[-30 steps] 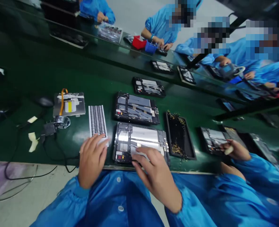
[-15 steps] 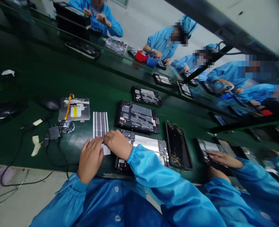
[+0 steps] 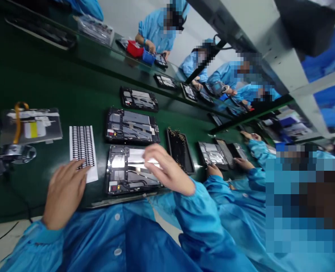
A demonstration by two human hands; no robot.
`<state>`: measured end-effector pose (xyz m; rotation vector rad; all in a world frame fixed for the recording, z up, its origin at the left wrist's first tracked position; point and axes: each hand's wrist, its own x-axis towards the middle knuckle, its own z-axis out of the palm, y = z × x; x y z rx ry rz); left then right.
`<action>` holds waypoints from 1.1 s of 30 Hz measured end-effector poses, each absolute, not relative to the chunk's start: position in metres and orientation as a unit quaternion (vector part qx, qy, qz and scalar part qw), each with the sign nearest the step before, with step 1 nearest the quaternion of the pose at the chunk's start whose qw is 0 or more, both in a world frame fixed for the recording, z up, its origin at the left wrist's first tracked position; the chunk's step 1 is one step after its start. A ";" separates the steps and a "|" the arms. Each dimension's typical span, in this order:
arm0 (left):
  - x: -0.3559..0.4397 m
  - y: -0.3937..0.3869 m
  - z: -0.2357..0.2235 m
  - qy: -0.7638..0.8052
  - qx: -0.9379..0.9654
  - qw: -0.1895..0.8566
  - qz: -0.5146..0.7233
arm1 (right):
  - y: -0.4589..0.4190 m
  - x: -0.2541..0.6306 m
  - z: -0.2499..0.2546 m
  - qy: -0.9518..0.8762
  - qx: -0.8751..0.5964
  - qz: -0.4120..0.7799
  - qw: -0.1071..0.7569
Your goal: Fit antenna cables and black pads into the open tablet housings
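My left hand [image 3: 65,189] lies nearly flat with fingers spread, its fingertips on the lower part of a white sheet of small black stickers [image 3: 81,141]. My right hand [image 3: 169,168] is over the right part of an opened tablet [image 3: 119,175], which shows silver and dark internal parts. Its thumb and forefinger are close together in a pinch, somewhat blurred, and anything between them is too small to make out. Directly behind that tablet sits another opened tablet [image 3: 132,126], stacked high in a black casing.
A third opened tablet [image 3: 139,99] lies farther back. To the right stands a black tray [image 3: 181,151] holding small brass-coloured bits. A metal panel with an orange ribbon cable [image 3: 31,126] is at left. Co-workers in blue sit along the bench, one close on my right [image 3: 235,226].
My right hand has left the sticker sheet and moved right over the nearest tablet. My left hand stays at the sheet, its fingers flatter. The view has turned right.
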<state>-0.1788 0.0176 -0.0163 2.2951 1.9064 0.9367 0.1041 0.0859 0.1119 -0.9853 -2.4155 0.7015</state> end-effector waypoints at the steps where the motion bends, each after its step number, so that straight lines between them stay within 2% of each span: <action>1: -0.169 0.015 -0.008 0.612 0.721 0.001 0.326 | 0.070 0.131 0.115 -0.855 -0.399 0.243 0.223; 5: -0.096 -0.002 0.026 0.517 0.754 0.039 0.403 | 0.012 0.197 0.092 -0.826 -0.497 0.197 0.178; 8: -0.036 -0.008 0.030 0.439 0.809 0.102 0.376 | -0.008 0.201 0.065 -0.833 -0.505 0.165 0.154; 11: -0.002 -0.002 0.017 0.452 0.817 0.116 0.339 | -0.009 0.194 0.053 -0.843 -0.499 0.138 0.148; 20: 0.005 0.008 0.007 0.485 0.809 0.104 0.317 | 0.001 0.192 0.046 -0.866 -0.484 0.091 0.085; 33: 0.008 0.008 0.005 0.494 0.801 0.099 0.323 | 0.004 0.186 0.047 -0.869 -0.489 0.060 0.043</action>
